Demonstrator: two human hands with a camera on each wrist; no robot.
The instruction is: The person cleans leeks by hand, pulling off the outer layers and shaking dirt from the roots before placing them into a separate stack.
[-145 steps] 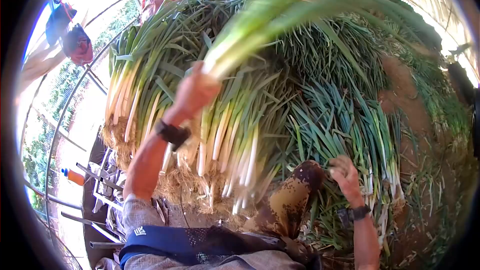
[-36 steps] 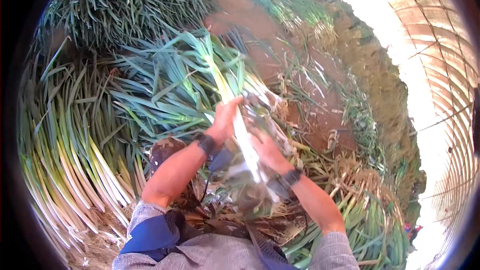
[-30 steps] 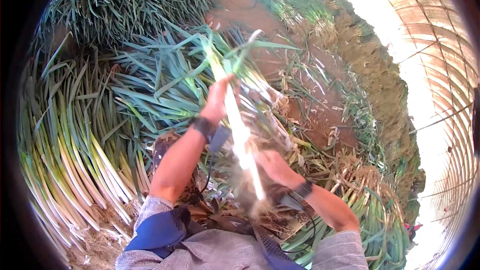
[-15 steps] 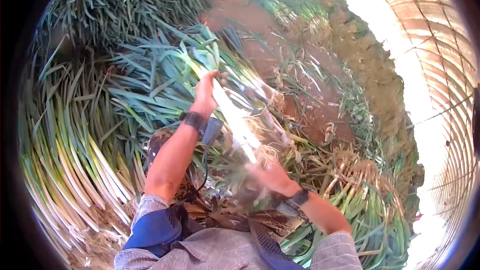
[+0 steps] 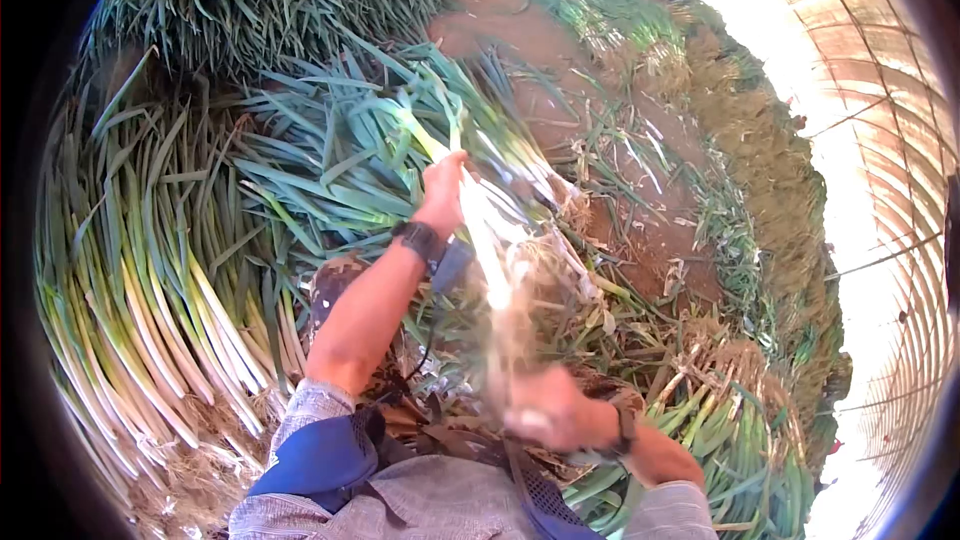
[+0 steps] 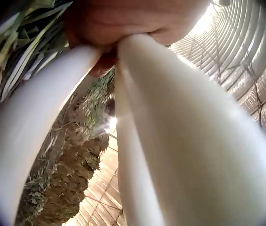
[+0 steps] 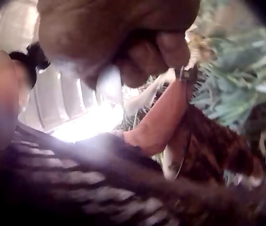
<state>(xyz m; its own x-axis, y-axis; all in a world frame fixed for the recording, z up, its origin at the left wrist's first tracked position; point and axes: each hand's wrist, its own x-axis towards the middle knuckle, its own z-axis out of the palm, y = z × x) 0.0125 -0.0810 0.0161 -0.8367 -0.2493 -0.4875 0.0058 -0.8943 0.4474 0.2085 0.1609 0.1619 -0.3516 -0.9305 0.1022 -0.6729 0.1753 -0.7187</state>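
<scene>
In the head view my left hand (image 5: 443, 195) grips a few long green onions (image 5: 484, 245) by their white stalks. Their leaves point away and the roots (image 5: 520, 260) hang toward my body. The left wrist view shows thick white stalks (image 6: 184, 127) running from under the curled fingers. Below the root ends, my right hand (image 5: 550, 408) is blurred by motion. Its fingers (image 7: 142, 61) are curled in the right wrist view, with a whitish strip of onion skin (image 7: 109, 87) coming out beneath them. A pale blur stretches between that hand and the stalks.
A row of green onions (image 5: 160, 340) lies at left, and a tall leafy heap (image 5: 270, 5) stands behind. More onions (image 5: 340, 170) lie just ahead. A pile with roots (image 5: 740, 410) sits at right by my body. Leaf scraps litter the brown ground (image 5: 650, 240).
Since 4.8 seconds ago the view has turned right, and both hands have come together over the onions. In the last half second my right hand has dropped from the root ends toward my body.
</scene>
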